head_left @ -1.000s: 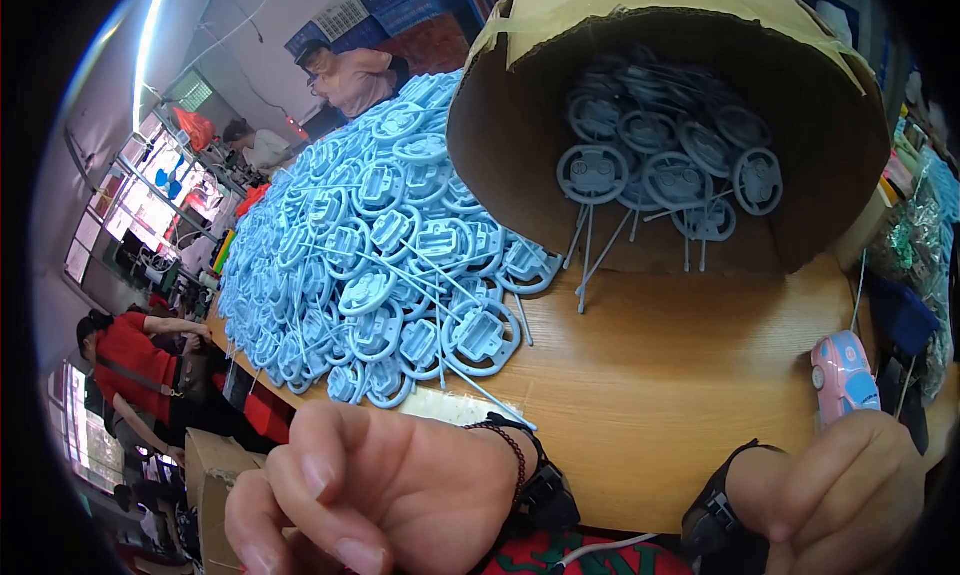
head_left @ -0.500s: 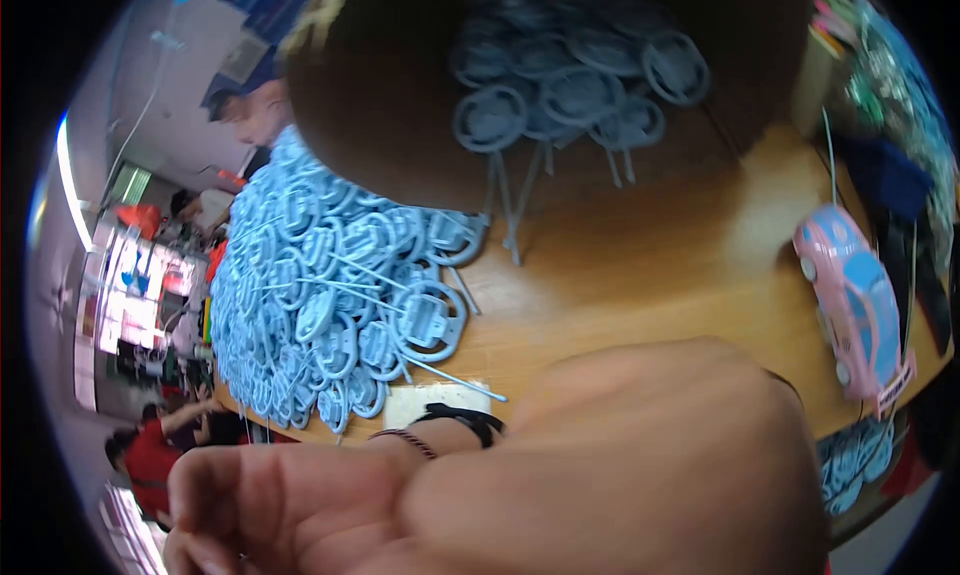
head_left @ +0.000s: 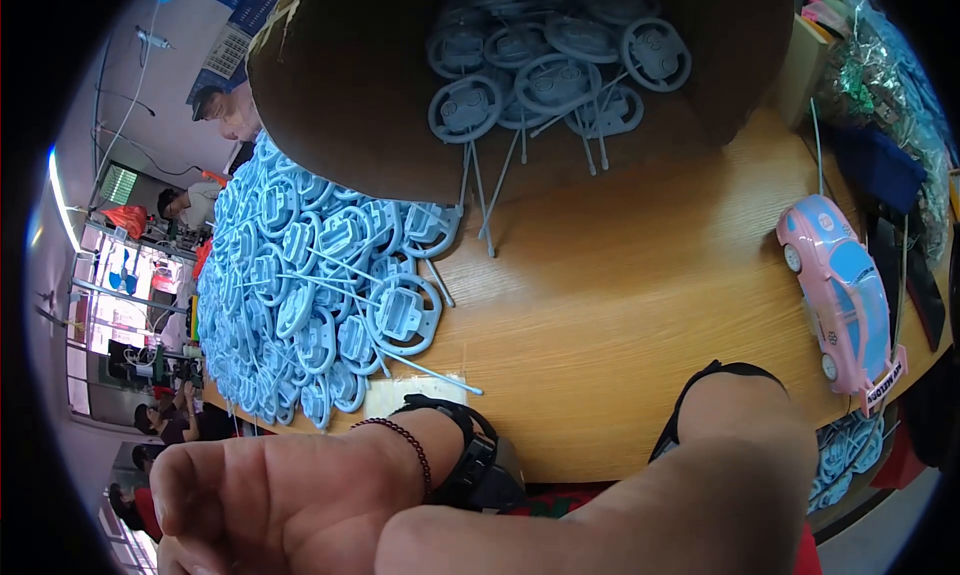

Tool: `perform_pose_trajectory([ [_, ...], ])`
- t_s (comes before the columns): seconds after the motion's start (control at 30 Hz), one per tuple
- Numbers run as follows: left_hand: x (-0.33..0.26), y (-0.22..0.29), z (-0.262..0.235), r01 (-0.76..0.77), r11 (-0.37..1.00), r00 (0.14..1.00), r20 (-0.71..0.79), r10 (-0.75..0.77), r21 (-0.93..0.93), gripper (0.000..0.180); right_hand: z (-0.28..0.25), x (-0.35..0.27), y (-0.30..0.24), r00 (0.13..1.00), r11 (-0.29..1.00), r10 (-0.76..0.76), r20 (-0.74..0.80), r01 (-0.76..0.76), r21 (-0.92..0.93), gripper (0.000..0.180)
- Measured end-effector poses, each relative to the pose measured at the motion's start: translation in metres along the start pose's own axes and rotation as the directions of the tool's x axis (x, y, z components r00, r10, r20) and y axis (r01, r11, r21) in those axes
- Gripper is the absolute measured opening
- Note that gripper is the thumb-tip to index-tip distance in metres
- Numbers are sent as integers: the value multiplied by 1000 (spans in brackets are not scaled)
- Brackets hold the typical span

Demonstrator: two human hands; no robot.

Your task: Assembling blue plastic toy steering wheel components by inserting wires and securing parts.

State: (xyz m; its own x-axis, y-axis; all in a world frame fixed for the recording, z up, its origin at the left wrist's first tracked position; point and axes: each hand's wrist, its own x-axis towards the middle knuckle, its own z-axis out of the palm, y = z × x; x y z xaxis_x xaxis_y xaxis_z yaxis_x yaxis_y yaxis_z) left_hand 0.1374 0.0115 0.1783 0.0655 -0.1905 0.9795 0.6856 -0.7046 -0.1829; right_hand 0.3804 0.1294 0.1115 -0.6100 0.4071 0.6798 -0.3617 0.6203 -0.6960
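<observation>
Blue plastic wheels (head_left: pixel 330 295) lie heaped on the wooden tabletop (head_left: pixel 620 305), more of them inside the tipped cardboard box (head_left: pixel 360 105), a pink toy car (head_left: pixel 845 290) at the right edge. Both hands hang close under the camera, off the tabletop: left hand (head_left: pixel 270 500) empty with fingers loosely open; right hand (head_left: pixel 640 515) shows only its back, grip impossible to tell. Between picks, seemingly; next a reach forward to the nearest wheel.
</observation>
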Motion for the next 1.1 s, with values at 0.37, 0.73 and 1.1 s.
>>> perform_pose_trajectory([
  [0.37, 7, -24, -25, -174, 984, 863, -485, 139, -27, 32, 110, 161, -28, 992, 950, 125, 34, -109, -294, 29],
  [0.73, 11, 1, -90, -37, 985, 997, -62, 48, 168, 26, 161, 176, -54, 989, 918, 149, -14, -144, -371, 34],
  [1.1, 26, 9, -102, 159, 987, 987, 13, -159, -8, 35, 64, 142, -36, 432, 560, -725, 536, 823, 94, 44],
])
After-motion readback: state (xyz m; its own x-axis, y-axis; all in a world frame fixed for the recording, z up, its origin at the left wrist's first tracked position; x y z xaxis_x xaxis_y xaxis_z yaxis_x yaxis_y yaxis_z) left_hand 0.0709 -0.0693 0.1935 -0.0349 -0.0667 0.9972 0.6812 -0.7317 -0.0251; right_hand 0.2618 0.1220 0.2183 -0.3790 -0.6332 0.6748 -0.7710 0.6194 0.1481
